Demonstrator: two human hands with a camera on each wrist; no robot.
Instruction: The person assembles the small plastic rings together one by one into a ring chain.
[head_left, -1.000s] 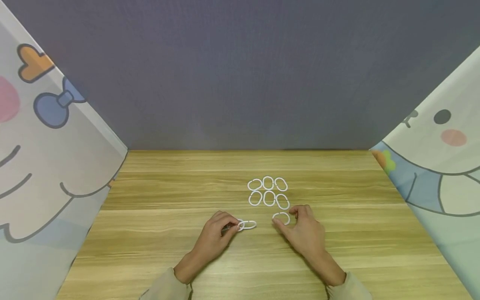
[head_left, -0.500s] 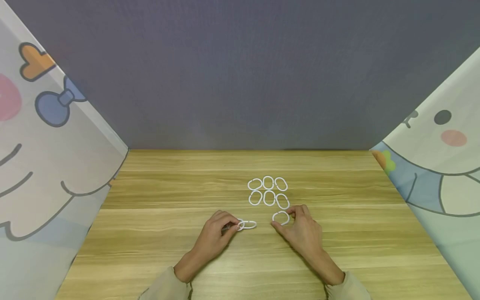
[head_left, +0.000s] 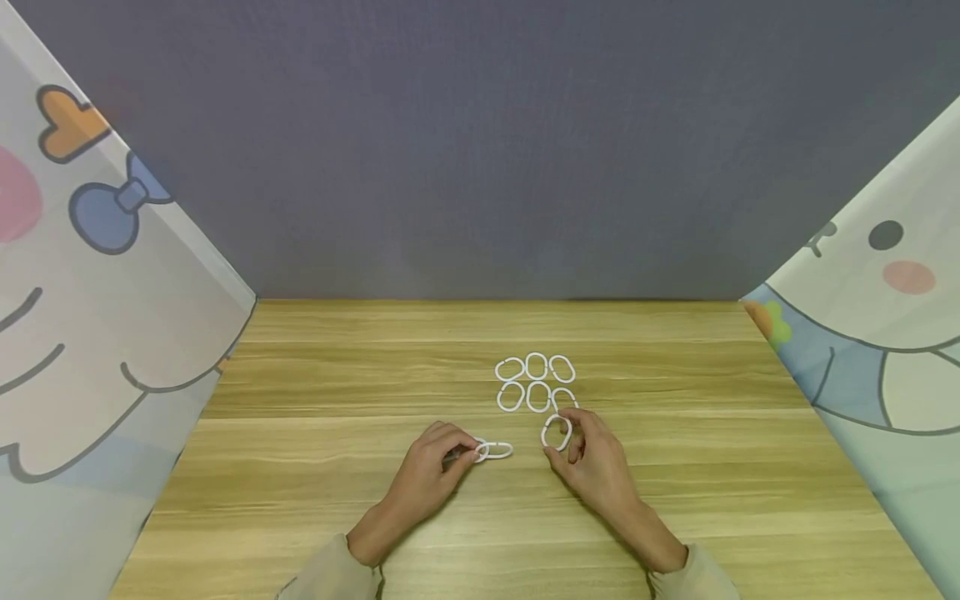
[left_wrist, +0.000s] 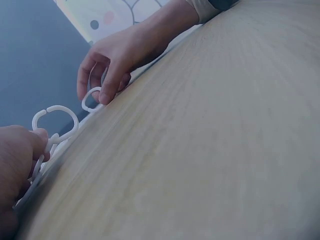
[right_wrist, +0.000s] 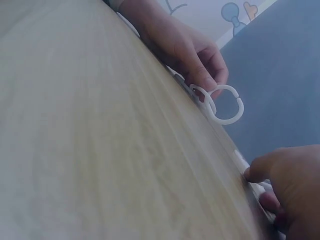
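My left hand (head_left: 438, 462) pinches a white plastic chain link between thumb and fingertips. A second white link (head_left: 501, 450) is hooked through it and sticks out to the right; in the left wrist view this link (left_wrist: 69, 116) stands up with a small gap in its top. More white plastic (left_wrist: 34, 180) shows below the left hand, mostly hidden by the fingers. To the right, my right hand (head_left: 596, 467) holds a single white link (head_left: 556, 433) between thumb and fingers, tilted up; in the left wrist view that link (left_wrist: 86, 102) shows at the fingertips.
Several loose white links (head_left: 538, 397) lie in two rows on the wood-grain table (head_left: 360, 358) beyond the right hand. The nearest right one (head_left: 566, 395) is partly covered by its fingers. A grey panel (head_left: 480, 167) stands behind, with cartoon-printed sheets (head_left: 900, 333) at both sides.
My right fingers have closed in on the single link, which has tilted up from lying flat and shifted slightly left. The left hand and its links have stayed in place.
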